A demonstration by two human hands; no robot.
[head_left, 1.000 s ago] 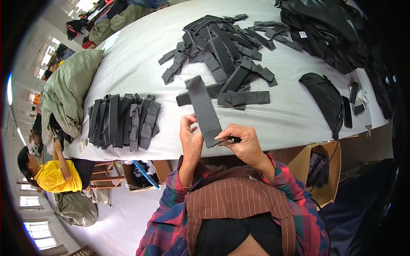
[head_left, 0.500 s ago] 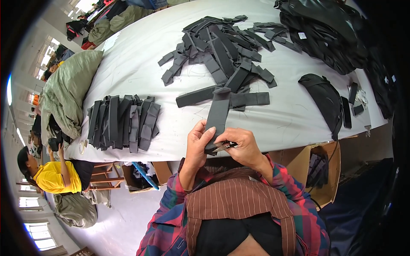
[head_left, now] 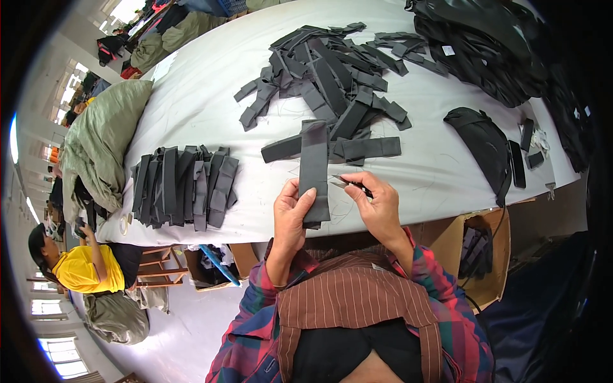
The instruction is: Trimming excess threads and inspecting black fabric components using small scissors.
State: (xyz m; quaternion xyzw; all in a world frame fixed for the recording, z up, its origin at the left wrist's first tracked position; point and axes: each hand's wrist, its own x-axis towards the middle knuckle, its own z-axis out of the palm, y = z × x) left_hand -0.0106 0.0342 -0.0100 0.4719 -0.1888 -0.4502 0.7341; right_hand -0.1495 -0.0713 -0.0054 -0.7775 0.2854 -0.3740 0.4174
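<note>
My left hand (head_left: 292, 214) grips the lower end of a dark grey fabric strip (head_left: 313, 167), thumb on top, with the strip standing away from me over the table edge. Just right of the strip, my right hand (head_left: 377, 205) is closed around small thread snips (head_left: 355, 184); their tips point left toward the strip's side without visibly touching it. Beyond my hands lies a loose heap of similar strips (head_left: 319, 76). Another set of strips (head_left: 182, 185) lies side by side in a row to the left.
Black bags or garments (head_left: 485, 51) are piled at the far right. A black curved pouch (head_left: 479, 150) and a phone (head_left: 517, 165) lie nearer. Below the edge stands a cardboard box (head_left: 501, 274) with strips inside. A person in yellow (head_left: 89, 268) works at the left.
The strip in my left hand has turned more upright and its lower end shows more. My right hand with the snips has moved right and away from the strip.
</note>
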